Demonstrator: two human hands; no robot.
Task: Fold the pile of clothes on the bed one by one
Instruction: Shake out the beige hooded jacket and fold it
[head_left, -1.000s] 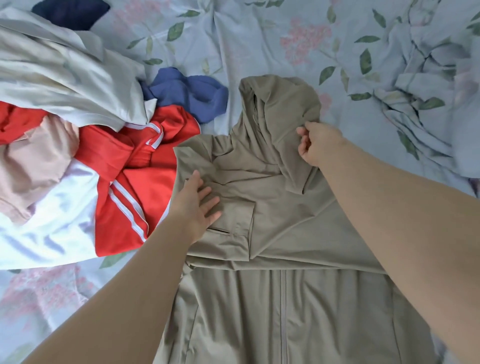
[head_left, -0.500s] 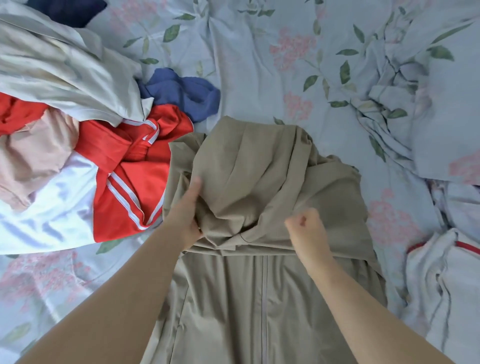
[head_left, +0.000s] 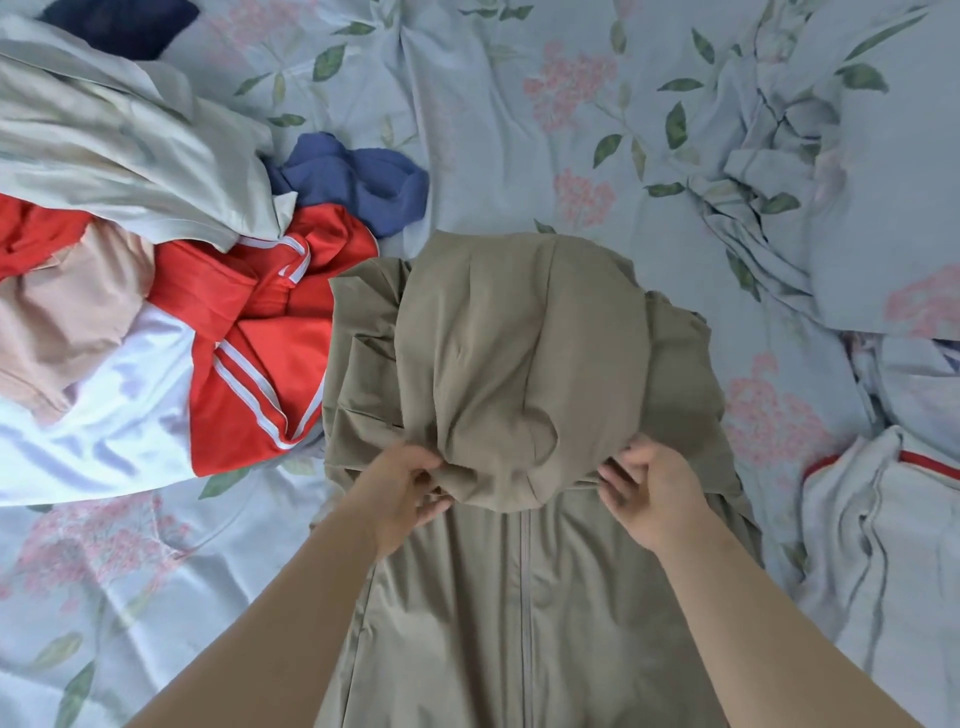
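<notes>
A khaki zip-up hooded jacket (head_left: 519, 597) lies zipper up on the bed in front of me. Its hood (head_left: 514, 353) is folded down toward me over the chest. My left hand (head_left: 400, 483) pinches the hood's near edge on the left. On the right side of that edge, my right hand (head_left: 649, 488) grips the cloth. The unfolded pile (head_left: 130, 312) sits at the left: red with white stripes, white, peach, cream and blue garments.
The bed has a pale blue floral sheet (head_left: 519, 104). A rumpled floral cover (head_left: 831, 182) lies at the right. A white garment with red trim (head_left: 883, 545) rests at the right edge. A dark navy item (head_left: 119, 26) shows at the top left.
The hood, upright a second ago, has been pulled down toward me over the jacket's chest. My left hand left its flat press on the sleeve and now pinches the hood edge.
</notes>
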